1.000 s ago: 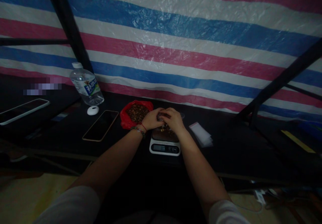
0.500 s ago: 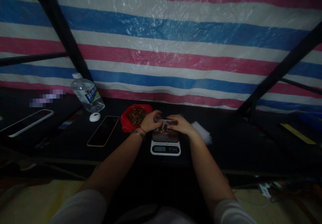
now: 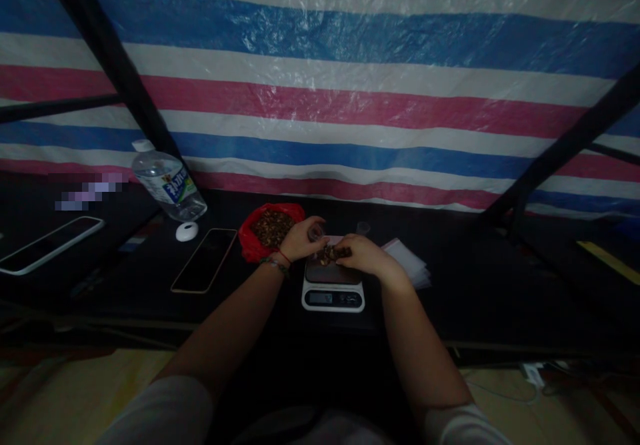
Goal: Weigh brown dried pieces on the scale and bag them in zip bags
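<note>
Gathering seems the step: the left hand curls round a clear cup; the half-closed right hand touches brown pieces on the scale (grip unclear). Next calls for gentle pinching.

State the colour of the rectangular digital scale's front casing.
The front casing is white around a black display panel, seen best in the head view.

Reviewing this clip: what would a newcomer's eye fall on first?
Probably the shiny red, white and blue striped sheet filling the background behind the dark table. Next, the bright red bag of small brown pieces, just left of the white scale. The left hand and right hand are close together at the scale.
</note>
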`<state>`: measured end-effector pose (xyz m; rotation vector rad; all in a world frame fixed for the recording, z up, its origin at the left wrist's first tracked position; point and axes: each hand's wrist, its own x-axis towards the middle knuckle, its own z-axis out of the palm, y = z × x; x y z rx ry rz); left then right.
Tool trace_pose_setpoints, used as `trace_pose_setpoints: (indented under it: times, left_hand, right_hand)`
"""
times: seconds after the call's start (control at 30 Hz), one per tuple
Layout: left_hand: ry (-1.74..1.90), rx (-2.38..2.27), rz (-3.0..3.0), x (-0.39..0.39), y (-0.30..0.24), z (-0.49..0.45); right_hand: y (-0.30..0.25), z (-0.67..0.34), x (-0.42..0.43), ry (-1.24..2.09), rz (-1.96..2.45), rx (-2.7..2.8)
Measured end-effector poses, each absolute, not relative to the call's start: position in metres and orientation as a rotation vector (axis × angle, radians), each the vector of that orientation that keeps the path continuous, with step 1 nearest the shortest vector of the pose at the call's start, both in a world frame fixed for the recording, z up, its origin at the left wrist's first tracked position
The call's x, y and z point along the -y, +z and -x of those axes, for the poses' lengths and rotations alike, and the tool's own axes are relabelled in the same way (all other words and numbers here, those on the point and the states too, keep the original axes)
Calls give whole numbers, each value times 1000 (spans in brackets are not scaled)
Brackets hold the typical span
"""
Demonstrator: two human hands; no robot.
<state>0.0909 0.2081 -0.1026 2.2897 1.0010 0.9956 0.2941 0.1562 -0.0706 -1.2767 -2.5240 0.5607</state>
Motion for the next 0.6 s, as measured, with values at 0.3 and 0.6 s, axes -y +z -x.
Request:
trace_pose_setpoints:
  times: [0.3, 0.6]
  left_hand:
    - [956, -986, -2325, -206, -102, -91]
    - [974, -956, -2337, -207, -107, -91]
  right_hand:
    - [-60, -267, -146, 269, 1610, 2545]
    - [-60, -261, -142, 166, 1765, 2514]
